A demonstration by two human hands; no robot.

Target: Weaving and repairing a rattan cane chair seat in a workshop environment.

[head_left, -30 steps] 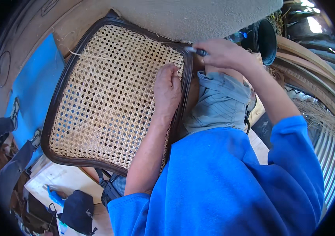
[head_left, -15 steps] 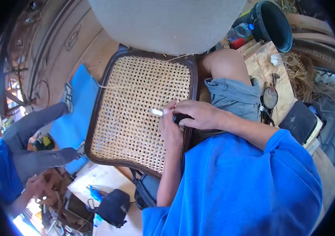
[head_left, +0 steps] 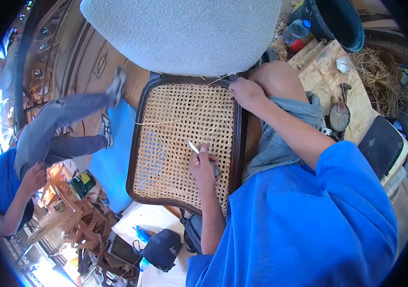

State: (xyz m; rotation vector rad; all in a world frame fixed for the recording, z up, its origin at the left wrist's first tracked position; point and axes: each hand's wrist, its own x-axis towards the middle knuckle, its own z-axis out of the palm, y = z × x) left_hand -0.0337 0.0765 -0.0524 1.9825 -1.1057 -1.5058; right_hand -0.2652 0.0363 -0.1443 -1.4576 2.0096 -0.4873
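Observation:
A cane panel (head_left: 165,143) in a dark wooden frame (head_left: 238,158) lies across my lap, its weave full of small holes. My left hand (head_left: 203,170) rests on the weave below the middle, closed round a tool (head_left: 193,148) with a white tip and a darker body. My right hand (head_left: 244,93) is at the frame's top right corner with fingers curled. What they grip is hidden. A thin loose strand (head_left: 213,81) runs near those fingers, and another trails over the left side of the weave.
A pale padded surface (head_left: 180,28) is above the panel. A co-worker (head_left: 55,124) sits left by a blue mat (head_left: 110,172). A plywood board (head_left: 321,71) with tools, a bucket (head_left: 352,28) and a bottle (head_left: 295,31) are right. A dark bag (head_left: 161,251) lies below.
The tool has passed from my right hand to my left, which moved lower. My right hand has moved up to the corner. The view shifted, and the co-worker's legs moved upward in the picture.

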